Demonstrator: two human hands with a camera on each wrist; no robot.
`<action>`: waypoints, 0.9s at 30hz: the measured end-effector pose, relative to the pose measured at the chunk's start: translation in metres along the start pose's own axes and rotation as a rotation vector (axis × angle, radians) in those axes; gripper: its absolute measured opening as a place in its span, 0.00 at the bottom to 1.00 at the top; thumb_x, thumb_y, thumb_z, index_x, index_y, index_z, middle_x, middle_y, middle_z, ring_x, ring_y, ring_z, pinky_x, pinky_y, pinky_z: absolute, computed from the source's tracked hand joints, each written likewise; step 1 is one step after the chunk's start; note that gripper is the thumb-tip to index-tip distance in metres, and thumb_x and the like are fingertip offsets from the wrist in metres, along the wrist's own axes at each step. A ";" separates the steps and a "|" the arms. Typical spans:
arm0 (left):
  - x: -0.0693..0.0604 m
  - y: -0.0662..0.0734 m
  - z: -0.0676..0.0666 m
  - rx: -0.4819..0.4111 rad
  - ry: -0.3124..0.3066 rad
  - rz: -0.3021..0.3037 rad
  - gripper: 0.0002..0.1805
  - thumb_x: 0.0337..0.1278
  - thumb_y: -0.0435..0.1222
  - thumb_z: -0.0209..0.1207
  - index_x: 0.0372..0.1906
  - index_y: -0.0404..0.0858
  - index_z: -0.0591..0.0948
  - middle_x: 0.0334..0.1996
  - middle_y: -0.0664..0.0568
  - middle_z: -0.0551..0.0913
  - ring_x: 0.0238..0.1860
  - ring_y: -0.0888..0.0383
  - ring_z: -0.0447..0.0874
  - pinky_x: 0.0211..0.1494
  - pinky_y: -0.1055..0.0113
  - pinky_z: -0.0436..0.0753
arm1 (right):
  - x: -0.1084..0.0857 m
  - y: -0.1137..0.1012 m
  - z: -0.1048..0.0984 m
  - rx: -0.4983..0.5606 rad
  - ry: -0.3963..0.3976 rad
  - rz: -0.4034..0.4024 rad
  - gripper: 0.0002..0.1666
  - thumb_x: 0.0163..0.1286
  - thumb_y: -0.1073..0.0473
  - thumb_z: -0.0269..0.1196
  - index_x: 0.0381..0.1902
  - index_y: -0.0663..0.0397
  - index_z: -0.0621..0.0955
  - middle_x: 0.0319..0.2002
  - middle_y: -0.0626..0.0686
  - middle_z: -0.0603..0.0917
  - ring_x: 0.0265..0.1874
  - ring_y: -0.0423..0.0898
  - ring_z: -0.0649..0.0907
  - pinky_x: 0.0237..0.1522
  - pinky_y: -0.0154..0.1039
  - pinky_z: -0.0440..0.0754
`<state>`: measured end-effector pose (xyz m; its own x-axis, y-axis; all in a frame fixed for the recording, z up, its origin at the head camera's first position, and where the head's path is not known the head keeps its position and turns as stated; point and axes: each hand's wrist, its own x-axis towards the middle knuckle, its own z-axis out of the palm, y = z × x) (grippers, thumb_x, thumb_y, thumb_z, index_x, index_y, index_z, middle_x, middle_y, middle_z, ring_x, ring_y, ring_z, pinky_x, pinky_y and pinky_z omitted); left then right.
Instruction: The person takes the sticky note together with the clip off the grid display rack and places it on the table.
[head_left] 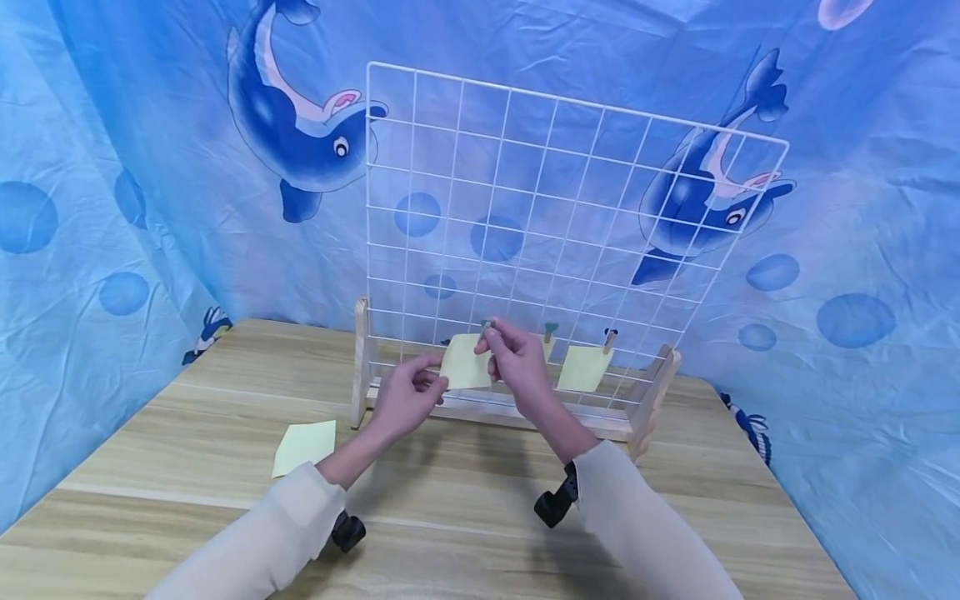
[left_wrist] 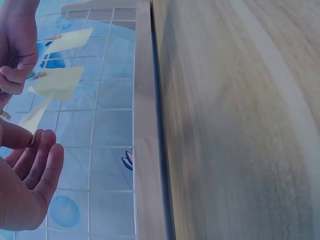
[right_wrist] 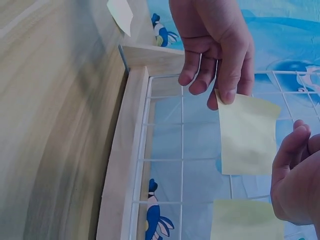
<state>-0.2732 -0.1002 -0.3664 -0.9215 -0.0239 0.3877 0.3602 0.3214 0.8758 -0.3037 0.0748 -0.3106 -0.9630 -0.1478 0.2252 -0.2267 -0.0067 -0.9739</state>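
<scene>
Here's the left hand (head_left: 408,392), thumb and fingers pinching the lower left edge of a pale yellow note (head_left: 467,362), and the right hand (head_left: 517,362) is up at that note's other side, finger and thumb closed on a small clip (head_left: 487,324). Only the clip's green top and a sliver of wood peep out; whether it bites the wire, I can't tell. The right wrist view is no help there, its own hand cut off by the frame edge and the clip hidden. Both hands are in front of a white wire rack (head_left: 557,98), set in a wooden stand (head_left: 540,417) whose long rail runs below them. Just beyond the right hand, a second note (head_left: 547,347) hangs mostly covered by those fingers, its green-topped clip (head_left: 551,330) showing above. Farther right of that hand, a third note (head_left: 583,369) hangs in fuller view under a dark-topped clip (head_left: 610,340). A little dark shape peeks out behind the held note, too small to name. And left of the left hand, on the counter (head_left: 450,542), lies a loose note (head_left: 306,447), partly behind the sleeve (head_left: 292,525).
</scene>
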 end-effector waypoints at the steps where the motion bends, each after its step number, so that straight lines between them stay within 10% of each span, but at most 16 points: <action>1: -0.001 0.000 0.000 -0.002 -0.005 0.004 0.16 0.54 0.27 0.61 0.50 0.30 0.80 0.30 0.41 0.87 0.24 0.51 0.85 0.27 0.68 0.84 | -0.001 0.000 0.000 -0.003 -0.005 -0.001 0.16 0.73 0.61 0.56 0.55 0.54 0.81 0.27 0.48 0.83 0.15 0.38 0.71 0.17 0.28 0.72; 18: -0.021 -0.009 -0.017 0.055 -0.075 -0.001 0.18 0.53 0.25 0.59 0.51 0.26 0.78 0.29 0.37 0.86 0.22 0.52 0.85 0.25 0.69 0.82 | -0.031 0.009 -0.001 -0.025 -0.059 0.019 0.19 0.72 0.64 0.56 0.58 0.64 0.77 0.24 0.46 0.82 0.13 0.38 0.71 0.17 0.28 0.71; 27: -0.032 -0.015 -0.031 0.193 -0.123 -0.001 0.26 0.53 0.28 0.59 0.60 0.35 0.74 0.25 0.51 0.86 0.21 0.56 0.84 0.27 0.70 0.77 | -0.046 0.022 -0.018 -0.077 -0.036 0.102 0.15 0.72 0.61 0.56 0.52 0.63 0.80 0.24 0.48 0.81 0.15 0.38 0.71 0.18 0.28 0.69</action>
<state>-0.2440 -0.1337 -0.3826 -0.9368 0.0871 0.3388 0.3357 0.4966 0.8004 -0.2673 0.0990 -0.3423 -0.9762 -0.1789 0.1227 -0.1397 0.0855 -0.9865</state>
